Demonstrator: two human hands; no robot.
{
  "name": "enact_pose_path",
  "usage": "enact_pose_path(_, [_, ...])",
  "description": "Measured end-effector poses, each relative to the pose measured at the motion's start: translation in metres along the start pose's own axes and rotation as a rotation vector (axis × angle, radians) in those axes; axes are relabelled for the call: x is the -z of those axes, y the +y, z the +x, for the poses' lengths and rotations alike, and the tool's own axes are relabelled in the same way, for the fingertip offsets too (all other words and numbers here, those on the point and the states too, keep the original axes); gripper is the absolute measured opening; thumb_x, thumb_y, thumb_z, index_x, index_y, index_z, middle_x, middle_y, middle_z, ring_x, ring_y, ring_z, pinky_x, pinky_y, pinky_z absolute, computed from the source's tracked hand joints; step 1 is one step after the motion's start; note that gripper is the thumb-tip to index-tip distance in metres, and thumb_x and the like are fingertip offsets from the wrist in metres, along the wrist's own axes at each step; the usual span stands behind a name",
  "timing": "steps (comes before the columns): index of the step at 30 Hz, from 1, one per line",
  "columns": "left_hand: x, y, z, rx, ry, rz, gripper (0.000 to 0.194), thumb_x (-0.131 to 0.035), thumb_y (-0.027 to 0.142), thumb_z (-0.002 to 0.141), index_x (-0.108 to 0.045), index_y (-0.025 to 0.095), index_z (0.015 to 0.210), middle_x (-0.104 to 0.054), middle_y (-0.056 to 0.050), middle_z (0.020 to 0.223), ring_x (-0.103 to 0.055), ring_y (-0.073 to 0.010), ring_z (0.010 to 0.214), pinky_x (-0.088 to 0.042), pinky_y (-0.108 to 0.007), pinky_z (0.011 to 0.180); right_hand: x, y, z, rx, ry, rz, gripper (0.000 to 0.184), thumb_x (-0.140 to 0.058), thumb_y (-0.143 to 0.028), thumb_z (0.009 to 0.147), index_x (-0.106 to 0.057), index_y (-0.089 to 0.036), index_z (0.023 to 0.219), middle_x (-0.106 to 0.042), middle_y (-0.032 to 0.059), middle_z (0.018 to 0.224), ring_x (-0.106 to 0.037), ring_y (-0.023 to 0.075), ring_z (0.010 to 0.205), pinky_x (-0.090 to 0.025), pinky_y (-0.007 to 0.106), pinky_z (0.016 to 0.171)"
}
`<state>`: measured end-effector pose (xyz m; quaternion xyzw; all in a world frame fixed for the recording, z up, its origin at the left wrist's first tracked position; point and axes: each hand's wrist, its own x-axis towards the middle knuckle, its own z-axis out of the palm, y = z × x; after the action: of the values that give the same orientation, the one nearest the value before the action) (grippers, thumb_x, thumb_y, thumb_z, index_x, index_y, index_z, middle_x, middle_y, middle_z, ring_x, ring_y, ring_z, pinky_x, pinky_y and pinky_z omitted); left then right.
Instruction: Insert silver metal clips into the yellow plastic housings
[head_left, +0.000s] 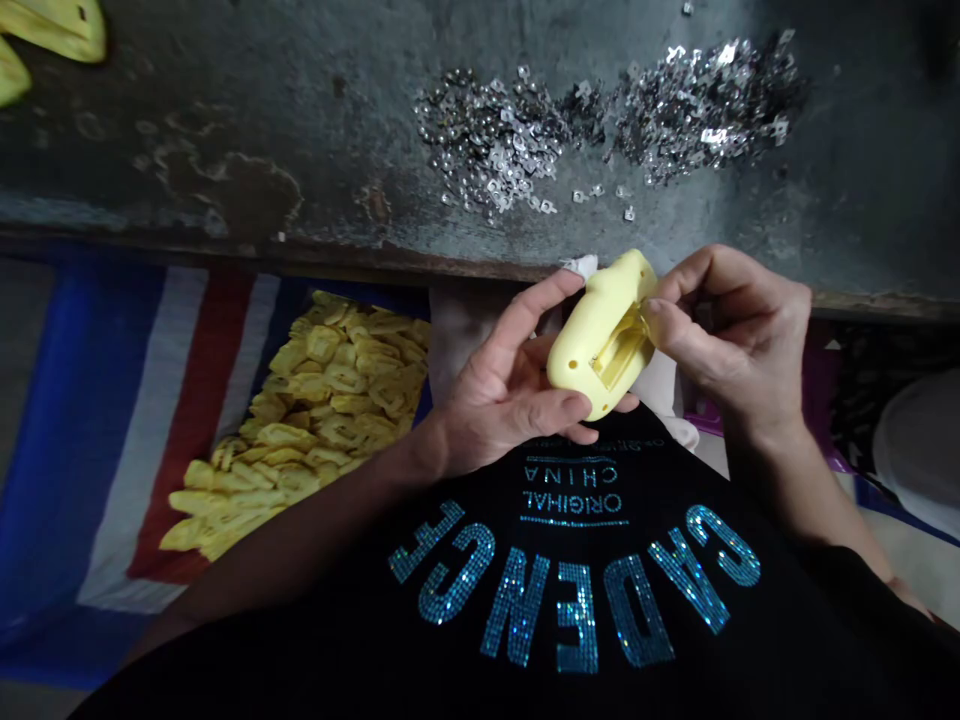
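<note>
One yellow casing partly behind right fingers

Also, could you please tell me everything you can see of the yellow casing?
The yellow casing is smooth, rounded and plastic-looking, with small holes and an open recess, perhaps with metal at its near end. It is tilted in the left hand, beside the table's edge; the right hand touches the recess's far end.

Worn grey bench, heaped shiny metal pieces, yellow parts at left
</note>
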<state>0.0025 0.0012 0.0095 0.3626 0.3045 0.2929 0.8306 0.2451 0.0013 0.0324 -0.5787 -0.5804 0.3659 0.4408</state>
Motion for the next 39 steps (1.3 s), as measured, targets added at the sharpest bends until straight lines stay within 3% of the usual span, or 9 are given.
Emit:
enact_pose_path(5, [-0.001,0.0,0.002,0.003,-0.037,-0.014,0.1,-0.1,0.042,0.096,-0.04,0.051,0.176,-0.083,-0.005,0.153,-0.094,-0.0342,0.113,-0.081,-0.033,0.075,-0.005,-0.001,0.001,0.047,0.02,0.012,0.04,-0.093,-0.051,0.1,-0.067,-0.029,0.078,-0.063,-0.003,0.07,-0.051,0.0152,0.061,-0.049,0.037,0.059])
enact_pose_path(10, [0.003,-0.002,0.004,0.016,-0.049,-0.039,0.102,-0.1,0.048,0.096,-0.037,0.053,0.176,-0.079,-0.006,0.162,-0.093,-0.0366,0.116,-0.08,-0.033,0.071,-0.004,0.005,-0.002,0.061,0.023,-0.003,0.037,-0.088,-0.059,0.105,-0.075,-0.031,0.085,-0.07,-0.0002,0.076,-0.057,0.0182,0.062,-0.053,0.039,0.059])
enact_pose_path(15, [0.007,-0.008,0.006,-0.001,-0.087,-0.119,0.096,-0.097,0.043,0.099,-0.037,0.051,0.173,-0.074,-0.007,0.169,-0.093,-0.0344,0.116,-0.08,-0.031,0.073,0.005,0.009,-0.009,0.163,0.084,-0.071,0.017,-0.089,-0.042,0.107,-0.083,-0.034,0.093,-0.079,-0.0011,0.085,-0.067,0.0211,0.069,-0.058,0.046,0.075])
enact_pose_path(18, [0.009,-0.011,0.006,-0.027,-0.094,-0.145,0.091,-0.095,0.04,0.1,-0.039,0.051,0.171,-0.074,-0.006,0.17,-0.093,-0.0351,0.12,-0.08,-0.029,0.073,0.01,0.005,-0.011,0.293,0.071,-0.259,0.004,-0.086,-0.034,0.108,-0.086,-0.036,0.104,-0.083,0.0004,0.092,-0.072,0.0237,0.074,-0.058,0.05,0.082])
enact_pose_path(21, [0.008,-0.011,0.003,-0.041,-0.102,-0.125,0.091,-0.095,0.041,0.101,-0.04,0.051,0.173,-0.077,-0.006,0.165,-0.092,-0.0357,0.121,-0.08,-0.029,0.073,0.014,0.003,-0.01,0.363,0.018,-0.414,0.008,-0.08,-0.031,0.109,-0.086,-0.035,0.112,-0.087,0.0042,0.103,-0.078,0.0285,0.087,-0.061,0.053,0.085])
enact_pose_path(26, [0.0,-0.011,-0.005,-0.063,-0.046,0.05,0.094,-0.096,0.032,0.1,-0.044,0.052,0.176,-0.082,-0.004,0.148,-0.09,-0.034,0.125,-0.081,-0.035,0.087,0.021,0.017,0.004,0.151,-0.124,-0.19,0.037,-0.089,-0.05,0.103,-0.078,-0.036,0.135,-0.085,0.008,0.133,-0.08,0.0309,0.104,-0.066,0.048,0.079])
enact_pose_path(30, [-0.006,-0.013,-0.008,-0.142,-0.03,0.217,0.091,-0.096,0.022,0.097,-0.053,0.05,0.172,-0.079,-0.004,0.145,-0.088,-0.0289,0.125,-0.077,-0.031,0.091,0.021,0.032,0.011,0.093,-0.241,-0.061,0.047,-0.093,-0.058,0.097,-0.074,-0.033,0.133,-0.085,0.0062,0.131,-0.082,0.0295,0.111,-0.065,0.041,0.077])
enact_pose_path(34, [-0.01,-0.011,-0.007,-0.225,-0.064,0.429,0.09,-0.098,0.024,0.097,-0.057,0.052,0.172,-0.078,-0.004,0.153,-0.086,-0.0261,0.125,-0.076,-0.03,0.091,0.009,0.046,0.001,0.138,-0.134,0.03,0.049,-0.089,-0.06,0.098,-0.072,-0.034,0.135,-0.082,0.0064,0.128,-0.081,0.0294,0.109,-0.068,0.043,0.08])
enact_pose_path(39, [-0.013,-0.01,-0.001,-0.245,-0.063,0.549,0.117,-0.107,0.026,0.086,-0.046,0.044,0.185,-0.083,-0.011,0.151,-0.086,-0.0343,0.126,-0.079,-0.047,0.101,-0.002,0.063,-0.017,0.272,0.07,0.147,0.055,-0.092,-0.055,0.096,-0.07,-0.037,0.144,-0.077,0.0091,0.136,-0.08,0.0309,0.115,-0.072,0.047,0.088])
